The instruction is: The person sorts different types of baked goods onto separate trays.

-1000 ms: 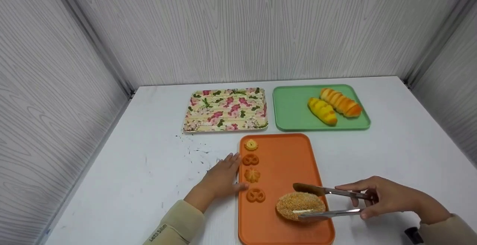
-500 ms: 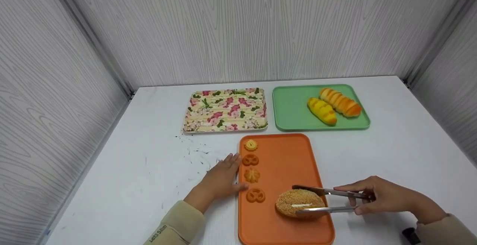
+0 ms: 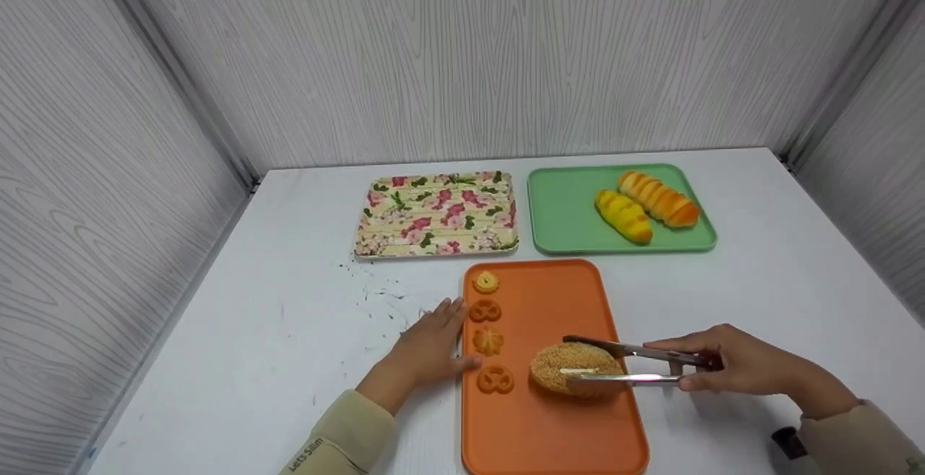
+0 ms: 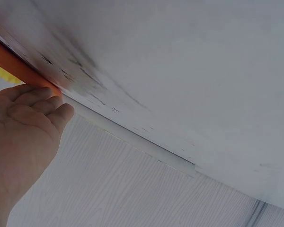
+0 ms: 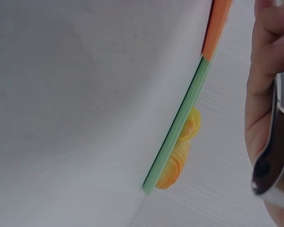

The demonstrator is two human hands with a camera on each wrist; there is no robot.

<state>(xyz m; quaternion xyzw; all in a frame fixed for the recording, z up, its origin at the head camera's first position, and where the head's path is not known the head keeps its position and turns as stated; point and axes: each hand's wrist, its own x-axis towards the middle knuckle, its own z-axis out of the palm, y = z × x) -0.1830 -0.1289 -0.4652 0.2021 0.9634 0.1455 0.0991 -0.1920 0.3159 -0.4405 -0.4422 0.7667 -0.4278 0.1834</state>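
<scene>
In the head view, my right hand (image 3: 748, 363) grips a pair of metal tongs (image 3: 659, 379), thumb on the near arm and fingers on the far one. The tong tips hold an oval seeded bread roll (image 3: 564, 359) over the right part of the orange tray (image 3: 549, 435). My left hand (image 3: 426, 348) lies at the tray's left edge, fingertips against the rim and thumb reaching over it. In the left wrist view its fingers (image 4: 35, 97) touch the orange rim. The right wrist view shows the tongs' rear end (image 5: 272, 172) under the right hand.
Along the orange tray's left side lie a round cookie (image 3: 486, 282), pretzel-shaped cookies (image 3: 496, 390) and a flower-shaped cookie (image 3: 488, 341). Behind stand a floral tray (image 3: 437, 215) and a green tray (image 3: 567, 207) bearing a yellow bread (image 3: 624, 216) and a striped bread roll (image 3: 659, 199). Walls enclose the table.
The tongs have closed in on the seeded bread roll, which has shifted away from me and slightly left together with my right hand. My left hand stays in place.
</scene>
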